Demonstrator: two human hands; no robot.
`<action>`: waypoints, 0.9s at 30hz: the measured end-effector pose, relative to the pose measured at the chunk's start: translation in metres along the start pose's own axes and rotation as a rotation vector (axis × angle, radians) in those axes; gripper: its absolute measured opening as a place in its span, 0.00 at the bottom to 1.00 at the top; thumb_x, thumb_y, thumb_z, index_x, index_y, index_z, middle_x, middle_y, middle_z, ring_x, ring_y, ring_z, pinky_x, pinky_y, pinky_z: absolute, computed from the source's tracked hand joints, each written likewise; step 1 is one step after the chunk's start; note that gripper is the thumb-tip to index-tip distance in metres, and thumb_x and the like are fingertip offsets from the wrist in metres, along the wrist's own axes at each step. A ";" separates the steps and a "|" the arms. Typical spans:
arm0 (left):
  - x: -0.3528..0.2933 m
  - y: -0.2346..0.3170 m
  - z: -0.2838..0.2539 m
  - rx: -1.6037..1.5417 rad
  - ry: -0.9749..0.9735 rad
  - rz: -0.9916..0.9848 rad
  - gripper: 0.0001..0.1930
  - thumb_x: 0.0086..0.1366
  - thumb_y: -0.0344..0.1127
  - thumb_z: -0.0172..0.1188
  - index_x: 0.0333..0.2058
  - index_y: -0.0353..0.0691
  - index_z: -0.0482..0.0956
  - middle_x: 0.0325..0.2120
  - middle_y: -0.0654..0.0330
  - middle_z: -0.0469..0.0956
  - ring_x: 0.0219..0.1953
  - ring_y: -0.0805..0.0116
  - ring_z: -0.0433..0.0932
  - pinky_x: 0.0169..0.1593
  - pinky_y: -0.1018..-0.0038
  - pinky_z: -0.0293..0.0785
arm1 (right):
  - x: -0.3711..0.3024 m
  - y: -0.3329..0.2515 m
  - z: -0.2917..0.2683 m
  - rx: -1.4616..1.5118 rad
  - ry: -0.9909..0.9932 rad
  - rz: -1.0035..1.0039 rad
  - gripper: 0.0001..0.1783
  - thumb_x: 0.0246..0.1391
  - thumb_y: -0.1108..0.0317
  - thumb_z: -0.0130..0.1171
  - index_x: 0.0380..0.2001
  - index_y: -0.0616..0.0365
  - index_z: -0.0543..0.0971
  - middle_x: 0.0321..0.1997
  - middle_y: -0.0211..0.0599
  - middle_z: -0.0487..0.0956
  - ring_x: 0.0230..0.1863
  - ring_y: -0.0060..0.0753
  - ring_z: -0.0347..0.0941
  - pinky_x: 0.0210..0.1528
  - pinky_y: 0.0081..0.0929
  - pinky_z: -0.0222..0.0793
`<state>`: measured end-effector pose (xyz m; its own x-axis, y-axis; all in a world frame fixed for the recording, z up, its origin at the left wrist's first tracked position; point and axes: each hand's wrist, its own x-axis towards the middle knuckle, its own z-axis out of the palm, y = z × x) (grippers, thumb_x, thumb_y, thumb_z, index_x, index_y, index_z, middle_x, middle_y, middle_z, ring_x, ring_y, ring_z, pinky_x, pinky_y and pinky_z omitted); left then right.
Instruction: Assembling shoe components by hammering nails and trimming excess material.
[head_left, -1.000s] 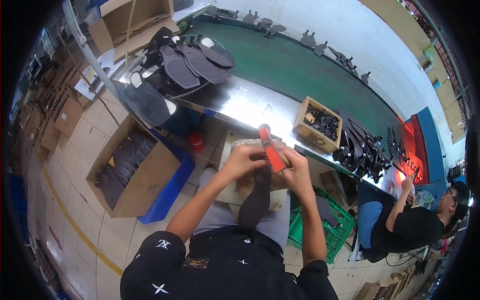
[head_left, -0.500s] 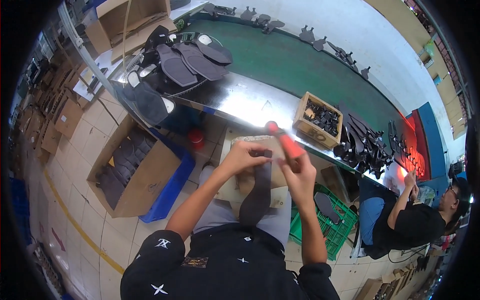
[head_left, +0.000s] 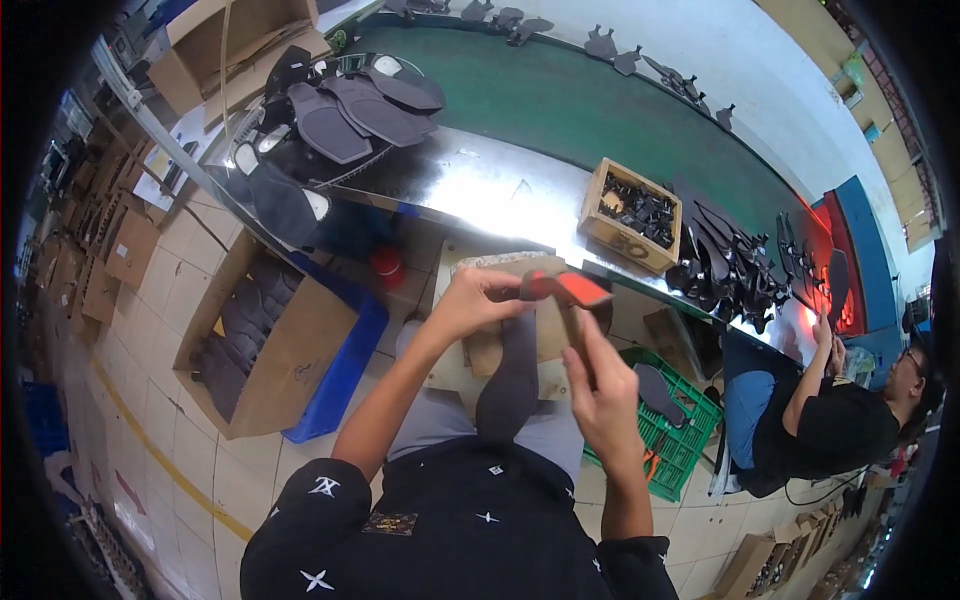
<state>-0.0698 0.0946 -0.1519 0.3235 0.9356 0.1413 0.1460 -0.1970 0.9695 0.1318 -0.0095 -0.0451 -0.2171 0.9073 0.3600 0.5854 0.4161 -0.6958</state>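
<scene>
My left hand [head_left: 468,305] pinches the narrow upper end of a dark grey shoe sole [head_left: 512,375]. That sole hangs down over a pale worn block [head_left: 484,358], its wide end resting at my lap. My right hand [head_left: 606,392] is closed round the handle of a hammer with a red head [head_left: 575,289]. The hammer head lies over the sole's pinched end, close to my left fingertips, and covers that end. Whether the head touches the sole, I cannot tell.
Ahead runs a metal-edged bench with a green belt [head_left: 480,85]. It carries stacked soles [head_left: 375,112], a wooden box of small black parts [head_left: 630,225] and a black pile [head_left: 725,270]. A carton of soles [head_left: 300,350] stands left, a green crate [head_left: 675,440] right. A person [head_left: 835,420] sits at right.
The hammer has swung from upright beside the sole's end to lying across it. My left hand keeps its pinch. The whole view has shifted slightly.
</scene>
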 end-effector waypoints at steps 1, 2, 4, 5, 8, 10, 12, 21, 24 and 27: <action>-0.003 -0.001 0.001 0.088 -0.019 0.035 0.30 0.53 0.35 0.74 0.55 0.35 0.78 0.41 0.58 0.86 0.42 0.72 0.82 0.49 0.73 0.74 | 0.000 -0.012 -0.014 -0.080 0.009 -0.011 0.25 0.61 0.77 0.57 0.61 0.68 0.69 0.38 0.55 0.76 0.36 0.51 0.76 0.40 0.35 0.72; -0.004 -0.002 0.001 0.089 -0.024 0.003 0.30 0.53 0.35 0.74 0.55 0.35 0.78 0.41 0.58 0.86 0.42 0.72 0.82 0.49 0.73 0.74 | 0.001 -0.021 -0.023 -0.069 0.092 -0.063 0.24 0.60 0.77 0.58 0.59 0.71 0.70 0.39 0.52 0.77 0.36 0.49 0.76 0.40 0.31 0.72; -0.008 -0.005 0.004 0.427 0.092 0.293 0.54 0.52 0.48 0.74 0.70 0.33 0.50 0.48 0.59 0.83 0.55 0.62 0.78 0.62 0.66 0.65 | 0.000 -0.040 -0.029 0.207 0.245 -0.034 0.21 0.61 0.75 0.56 0.57 0.69 0.72 0.38 0.50 0.80 0.35 0.41 0.78 0.40 0.31 0.74; -0.009 -0.006 0.003 0.472 0.005 0.160 0.64 0.53 0.48 0.74 0.71 0.33 0.30 0.53 0.58 0.80 0.67 0.59 0.65 0.71 0.60 0.48 | 0.002 -0.043 -0.026 0.352 0.277 0.041 0.20 0.61 0.75 0.56 0.56 0.69 0.72 0.37 0.50 0.80 0.34 0.40 0.79 0.40 0.31 0.75; -0.012 -0.007 0.006 0.520 0.074 0.153 0.65 0.51 0.52 0.73 0.71 0.32 0.32 0.53 0.58 0.80 0.69 0.61 0.63 0.73 0.55 0.44 | 0.005 -0.027 -0.007 -0.200 0.122 -0.230 0.21 0.59 0.79 0.58 0.55 0.72 0.71 0.40 0.52 0.78 0.34 0.48 0.77 0.41 0.30 0.74; -0.012 -0.007 0.006 0.581 0.062 0.148 0.66 0.50 0.55 0.72 0.71 0.31 0.32 0.55 0.60 0.79 0.70 0.61 0.61 0.74 0.51 0.35 | 0.004 -0.019 0.004 -0.001 0.008 0.000 0.16 0.58 0.80 0.58 0.50 0.72 0.74 0.42 0.53 0.80 0.37 0.50 0.79 0.41 0.32 0.75; -0.014 -0.005 0.007 0.551 0.048 0.084 0.62 0.50 0.55 0.71 0.72 0.38 0.38 0.55 0.65 0.79 0.70 0.61 0.61 0.74 0.47 0.33 | 0.002 -0.014 -0.011 -0.115 0.089 -0.044 0.12 0.57 0.80 0.59 0.45 0.69 0.76 0.45 0.54 0.81 0.40 0.53 0.80 0.41 0.37 0.76; -0.020 0.005 0.002 0.837 0.100 0.401 0.19 0.60 0.46 0.65 0.47 0.45 0.84 0.48 0.64 0.82 0.61 0.59 0.72 0.69 0.46 0.51 | -0.013 0.012 -0.004 0.049 0.064 0.084 0.20 0.60 0.76 0.58 0.55 0.68 0.74 0.35 0.47 0.80 0.31 0.32 0.76 0.37 0.28 0.73; -0.048 0.036 -0.004 0.181 -0.141 0.014 0.15 0.63 0.37 0.63 0.47 0.41 0.84 0.42 0.59 0.85 0.48 0.58 0.82 0.58 0.62 0.71 | -0.014 0.028 -0.008 0.132 0.275 0.173 0.20 0.58 0.78 0.60 0.55 0.66 0.76 0.30 0.41 0.79 0.28 0.23 0.75 0.33 0.22 0.71; -0.082 0.073 -0.003 -0.088 -0.264 0.033 0.11 0.64 0.35 0.62 0.41 0.35 0.85 0.35 0.55 0.85 0.36 0.63 0.84 0.44 0.73 0.77 | -0.002 0.046 0.005 -0.209 0.127 -0.029 0.29 0.57 0.80 0.59 0.63 0.61 0.70 0.36 0.45 0.79 0.31 0.40 0.78 0.34 0.29 0.73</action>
<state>-0.0881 0.0043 -0.0920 0.5605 0.8183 0.1274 0.0530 -0.1890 0.9806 0.1550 0.0082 -0.0806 -0.1445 0.8748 0.4624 0.7320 0.4089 -0.5449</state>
